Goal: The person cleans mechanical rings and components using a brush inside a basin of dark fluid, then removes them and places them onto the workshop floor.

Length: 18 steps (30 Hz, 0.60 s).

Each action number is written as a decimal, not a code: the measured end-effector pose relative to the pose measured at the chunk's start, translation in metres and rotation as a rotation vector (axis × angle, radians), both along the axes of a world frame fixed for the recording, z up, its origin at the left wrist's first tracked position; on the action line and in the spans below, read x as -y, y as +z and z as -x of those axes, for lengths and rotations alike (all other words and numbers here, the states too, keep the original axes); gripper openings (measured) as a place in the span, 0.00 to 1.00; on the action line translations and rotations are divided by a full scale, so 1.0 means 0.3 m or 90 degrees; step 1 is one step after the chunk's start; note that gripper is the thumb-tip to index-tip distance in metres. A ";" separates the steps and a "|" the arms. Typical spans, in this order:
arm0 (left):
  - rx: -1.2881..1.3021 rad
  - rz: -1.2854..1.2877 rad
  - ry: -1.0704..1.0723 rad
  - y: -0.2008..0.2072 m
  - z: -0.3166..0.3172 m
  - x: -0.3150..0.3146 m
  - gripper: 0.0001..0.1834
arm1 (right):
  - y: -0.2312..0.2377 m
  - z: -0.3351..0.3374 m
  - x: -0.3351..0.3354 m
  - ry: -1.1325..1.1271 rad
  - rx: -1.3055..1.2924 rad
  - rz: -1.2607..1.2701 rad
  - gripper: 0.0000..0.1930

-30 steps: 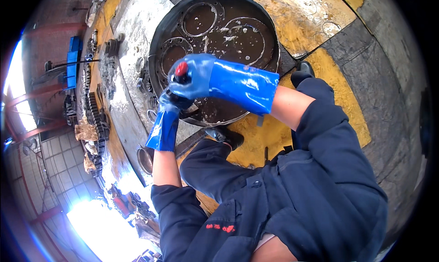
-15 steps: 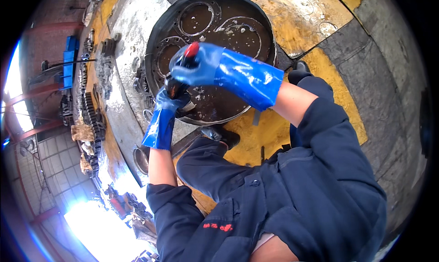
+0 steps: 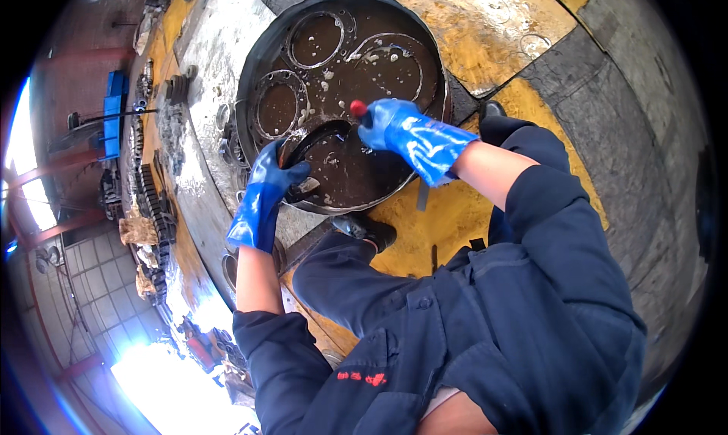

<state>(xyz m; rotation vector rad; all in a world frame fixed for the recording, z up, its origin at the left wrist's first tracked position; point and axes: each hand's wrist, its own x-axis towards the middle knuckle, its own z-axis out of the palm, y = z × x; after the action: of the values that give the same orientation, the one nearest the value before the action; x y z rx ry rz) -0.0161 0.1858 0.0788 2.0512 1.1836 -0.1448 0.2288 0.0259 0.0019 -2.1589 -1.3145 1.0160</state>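
Both my hands wear long blue rubber gloves over a round dark metal tub (image 3: pixel 445 94) of brown liquid. My left hand (image 3: pixel 274 173) is closed on a dark curved metal part (image 3: pixel 327 130) at the tub's near left side. The lower end of that part is hidden by the glove. My right hand (image 3: pixel 387 125), a short way to the right, is closed around a tool with a red handle end (image 3: pixel 358 108); its other end is hidden, so its kind does not show. A ring-shaped metal plate (image 3: pixel 317 39) and a second one (image 3: pixel 279 105) lie in the liquid.
A thin ring (image 3: pixel 418 63) lies partly in the liquid at the tub's right. Metal parts (image 3: pixel 155 200) line the floor on the left, near a blue metal object (image 3: pixel 114 110). My shoe (image 3: pixel 371 230) stands by the tub's near rim, on yellow flooring (image 3: pixel 413 245).
My right hand has moved right and slightly down, away from my left hand, with the red-ended tool. More of the curved part now shows. My left hand has shifted slightly left.
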 end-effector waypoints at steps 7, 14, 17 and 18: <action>-0.396 -0.200 -0.272 0.095 -0.362 0.062 0.29 | 0.097 -0.009 -0.040 0.059 0.000 0.103 0.21; -0.371 -0.134 -0.275 0.120 -0.351 0.043 0.22 | 0.184 -0.126 -0.076 -0.190 -0.166 -0.121 0.23; -0.270 0.050 -0.124 0.152 -0.269 0.083 0.25 | 0.263 -0.167 -0.070 -0.192 -0.259 -0.154 0.21; -0.142 0.073 -0.042 0.133 -0.154 0.050 0.27 | 0.300 -0.143 -0.082 -0.155 -0.282 -0.186 0.20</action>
<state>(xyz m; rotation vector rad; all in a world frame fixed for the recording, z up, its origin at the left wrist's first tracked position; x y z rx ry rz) 0.0299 0.1707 0.1187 2.0113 1.2105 -0.4728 0.2718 0.0506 0.0920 -1.7002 -0.9028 1.0494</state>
